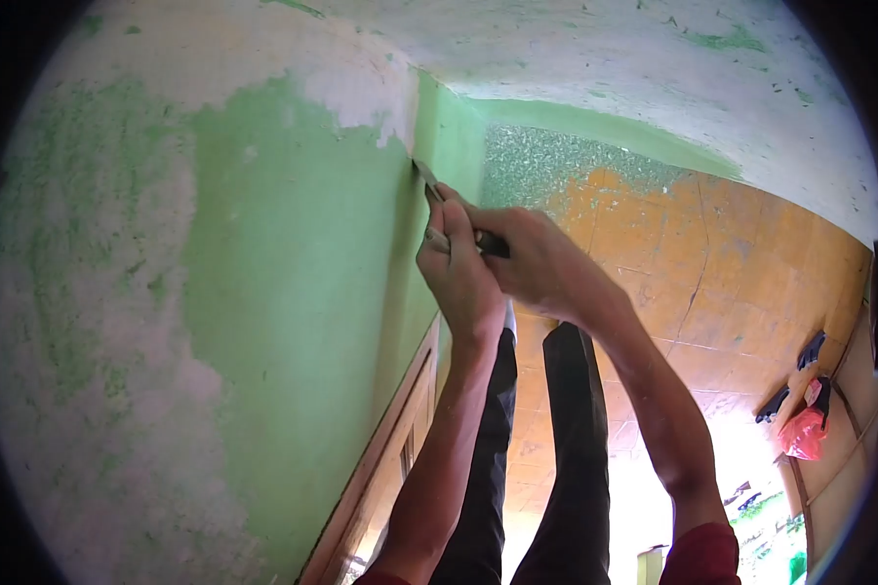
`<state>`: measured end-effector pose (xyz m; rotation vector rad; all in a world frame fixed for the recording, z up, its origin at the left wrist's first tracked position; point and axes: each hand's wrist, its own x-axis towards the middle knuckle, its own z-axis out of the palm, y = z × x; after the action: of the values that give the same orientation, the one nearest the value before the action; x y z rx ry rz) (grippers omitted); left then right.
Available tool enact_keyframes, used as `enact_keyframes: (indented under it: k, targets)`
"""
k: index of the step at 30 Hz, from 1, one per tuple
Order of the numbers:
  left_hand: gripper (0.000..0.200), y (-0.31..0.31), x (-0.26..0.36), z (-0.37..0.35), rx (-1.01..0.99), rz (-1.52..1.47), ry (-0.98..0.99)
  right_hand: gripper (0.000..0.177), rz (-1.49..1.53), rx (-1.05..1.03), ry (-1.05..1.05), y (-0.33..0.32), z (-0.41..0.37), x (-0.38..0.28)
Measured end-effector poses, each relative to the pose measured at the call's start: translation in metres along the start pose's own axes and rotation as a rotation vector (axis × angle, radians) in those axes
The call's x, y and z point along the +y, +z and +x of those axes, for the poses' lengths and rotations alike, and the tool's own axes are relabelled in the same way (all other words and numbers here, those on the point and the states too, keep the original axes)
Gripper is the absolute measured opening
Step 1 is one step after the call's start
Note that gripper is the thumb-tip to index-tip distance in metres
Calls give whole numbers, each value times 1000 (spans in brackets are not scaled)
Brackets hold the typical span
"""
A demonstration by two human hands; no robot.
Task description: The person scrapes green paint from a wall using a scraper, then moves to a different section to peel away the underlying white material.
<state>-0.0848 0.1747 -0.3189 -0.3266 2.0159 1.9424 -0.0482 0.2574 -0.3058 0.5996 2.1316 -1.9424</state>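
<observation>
Both hands are raised together to the corner edge of a wall with green paint [293, 244]. A scraper with a thin metal blade [425, 175] and a dark handle [495, 244] points up and left, its tip at the edge of the green paint. My right hand [535, 255] is closed around the handle. Just left of it, my left hand [461, 273] is closed on the scraper nearer the blade, its fingers partly overlapping the right hand's. The hands hide the middle of the tool.
Bare whitish patches [98, 322] border the green paint. Below lies an orange tiled floor [644, 263], with pale green flakes [556, 161] scattered by the far wall [654, 58]. A wooden frame [371, 468] stands at lower left. A pink plastic bag [805, 434] sits at right. My dark-trousered legs [576, 409] are below.
</observation>
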Motion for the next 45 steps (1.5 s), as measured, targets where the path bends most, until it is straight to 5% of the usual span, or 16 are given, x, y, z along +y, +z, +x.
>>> enact_keyframes:
  k: [4, 10, 13, 28, 30, 32, 35, 37, 38, 40, 45]
  targets:
    - [24, 24, -4, 30, -181, -52, 28, 30, -112, -1, -21, -32, 27, -4]
    - [25, 2, 12, 1, -120, -59, -13, 33, 3, -21, 11, -2, 2, 0]
    - [26, 27, 4, 39, -226, 10, 91, 29, -53, 77, -138, -26, 41, 13]
    - [24, 19, 1, 26, -94, 16, 101, 30, -70, 102, -142, -11, 27, 16]
    - [41, 17, 5, 34, -209, 126, 104, 29, -61, 83, -87, -18, 31, 10]
    - [33, 36, 5, 51, -286, 90, 124, 30, 7, 119, -142, -36, 54, 17]
    - [26, 38, 11, 30, -247, -10, 100, 28, -9, 200, -184, -19, 33, 17]
    - [27, 55, 51, 1, 88, 53, -28, 26, -11, 155, -80, -11, 26, 6]
    - [27, 48, 45, 16, 87, 52, -26, 26, -11, 157, -83, -14, 34, 4]
    - [29, 30, 12, 55, -325, 70, 110, 27, -25, 190, -173, -27, 49, 11]
    - [30, 16, 5, 32, -210, 116, 86, 26, 85, 218, -118, -8, 25, 7]
